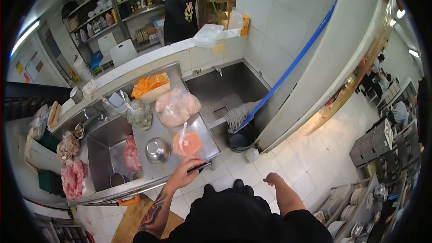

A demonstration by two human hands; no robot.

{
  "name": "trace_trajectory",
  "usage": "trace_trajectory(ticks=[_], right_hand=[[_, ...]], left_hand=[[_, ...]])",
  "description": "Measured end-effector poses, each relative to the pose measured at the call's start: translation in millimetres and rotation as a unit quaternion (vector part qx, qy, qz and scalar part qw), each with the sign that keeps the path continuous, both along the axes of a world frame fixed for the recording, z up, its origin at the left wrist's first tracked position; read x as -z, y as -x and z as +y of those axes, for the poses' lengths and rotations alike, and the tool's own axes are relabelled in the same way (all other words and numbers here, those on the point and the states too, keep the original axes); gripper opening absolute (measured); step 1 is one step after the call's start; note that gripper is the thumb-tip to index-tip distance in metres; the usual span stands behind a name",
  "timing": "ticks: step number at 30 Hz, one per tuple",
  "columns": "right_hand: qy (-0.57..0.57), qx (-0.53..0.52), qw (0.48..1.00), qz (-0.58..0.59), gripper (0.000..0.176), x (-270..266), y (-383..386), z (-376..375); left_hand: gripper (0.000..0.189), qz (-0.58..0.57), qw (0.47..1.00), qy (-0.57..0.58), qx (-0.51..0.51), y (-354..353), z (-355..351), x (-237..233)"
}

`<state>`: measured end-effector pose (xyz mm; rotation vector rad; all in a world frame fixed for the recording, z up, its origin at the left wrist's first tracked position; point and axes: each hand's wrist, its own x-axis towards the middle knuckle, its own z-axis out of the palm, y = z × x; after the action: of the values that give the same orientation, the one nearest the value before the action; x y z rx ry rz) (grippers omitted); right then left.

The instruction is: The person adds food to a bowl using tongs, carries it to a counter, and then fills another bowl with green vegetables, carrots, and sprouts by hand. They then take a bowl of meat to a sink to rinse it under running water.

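Observation:
At the front edge of the steel counter [204, 130], my left hand [183, 172] is closed round a dark bar-like thing [199, 167]. My right hand [272, 179] hangs over the tiled floor, fingers curled; what it holds, if anything, is too small to name. Nearest my left hand lies a bag of orange-pink food [187, 143], with a steel bowl [158, 150] to its left. Behind them sits a larger bag of pale pink meat [177, 107]. A piece of red meat [132, 154] lies in the left sink [104, 141].
Another sink [229, 83] is at the back. A blue-handled mop [288, 72] leans over a black bucket [243, 138]. More bagged meat [73, 179] is at the far left. A person [180, 13] stands behind the low wall; shelves with dishes [351, 207] are at lower right.

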<state>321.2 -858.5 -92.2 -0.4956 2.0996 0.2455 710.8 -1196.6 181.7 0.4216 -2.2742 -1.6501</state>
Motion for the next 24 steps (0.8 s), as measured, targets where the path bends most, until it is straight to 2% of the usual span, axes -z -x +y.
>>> trace_trajectory(ticks=[2, 4, 6, 11, 16, 19, 21, 22, 23, 24], right_hand=[[0.03, -0.023, 0.999, -0.001, 0.041, -4, 0, -11], [0.062, -0.053, 0.997, 0.003, 0.039, -14, 2, -21], [0.15, 0.0, 0.989, -0.009, 0.037, -27, 0, -19], [0.198, 0.039, 0.979, -0.021, 0.034, -22, 13, 21], [0.186, 0.093, 0.977, -0.037, 0.031, 5, 30, 128], [0.129, 0.093, 0.986, -0.054, 0.028, 52, 36, 222], [0.015, 0.033, 0.998, -0.055, 0.031, 84, 31, 284], [0.02, -0.056, 0.996, -0.071, 0.025, 102, 27, 321], [-0.001, 0.021, 0.997, -0.076, 0.019, 100, 15, 346], [0.043, 0.071, 0.992, -0.1, 0.024, 117, 4, 384]], left_hand=[[0.044, 0.025, 0.995, 0.094, 0.004, 8, 4, -12], [0.044, 0.027, 0.995, 0.096, -0.006, 11, 8, -16], [0.044, 0.027, 0.995, 0.098, -0.021, 11, 12, -19], [0.042, 0.02, 0.995, 0.064, -0.078, 11, 30, -14], [0.046, -0.009, 0.994, 0.006, -0.11, 33, 81, 4], [0.048, -0.027, 0.996, 0.034, -0.084, 56, 119, 19], [0.047, -0.035, 0.996, 0.049, -0.07, 73, 142, 20], [0.046, -0.041, 0.996, 0.063, -0.055, 81, 152, 20], [0.046, -0.038, 0.996, 0.072, -0.038, 89, 159, 23], [0.046, -0.039, 0.996, 0.072, -0.038, 97, 166, 24]])
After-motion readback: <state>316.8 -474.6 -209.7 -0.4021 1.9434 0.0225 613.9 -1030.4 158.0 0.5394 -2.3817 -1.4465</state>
